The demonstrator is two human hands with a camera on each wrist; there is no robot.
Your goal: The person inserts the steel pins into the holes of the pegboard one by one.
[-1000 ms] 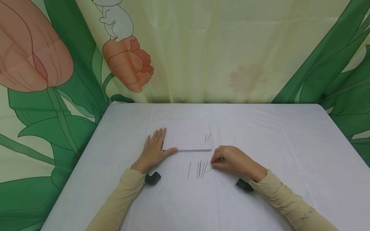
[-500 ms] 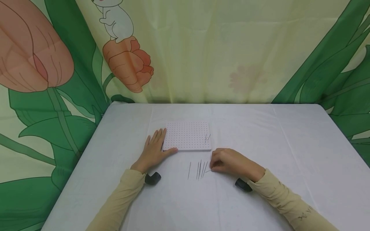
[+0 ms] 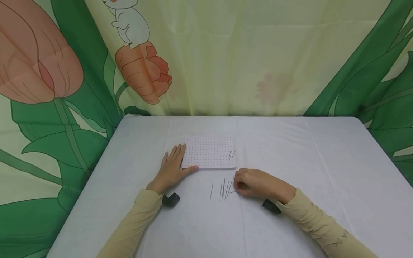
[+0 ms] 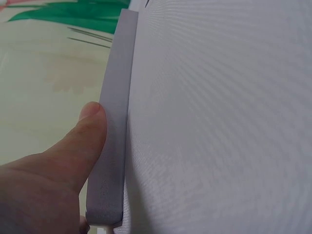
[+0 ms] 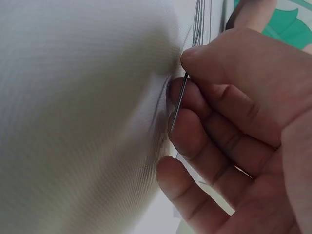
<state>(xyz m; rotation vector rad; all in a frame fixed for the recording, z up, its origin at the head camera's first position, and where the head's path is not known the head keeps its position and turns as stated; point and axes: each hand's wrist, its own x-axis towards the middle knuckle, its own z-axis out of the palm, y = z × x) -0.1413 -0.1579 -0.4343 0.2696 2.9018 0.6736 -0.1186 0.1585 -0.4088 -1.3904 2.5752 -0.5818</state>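
Pinching a needle [image 5: 180,97] at the pegboard's [image 3: 206,153] 4 o'clock with the right hand [image 3: 255,183], just drawn slightly toward 6, apparently firming the hold; touching the 8 o'clock corner with the straight-fingered left hand [image 3: 171,169].

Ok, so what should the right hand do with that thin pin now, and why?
Probably lift the thin pin toward the white board. The right hand pinches it close to the white cloth, the left hand touches the board's edges, seeming to steady it, and other pins stick up near the board's right side.
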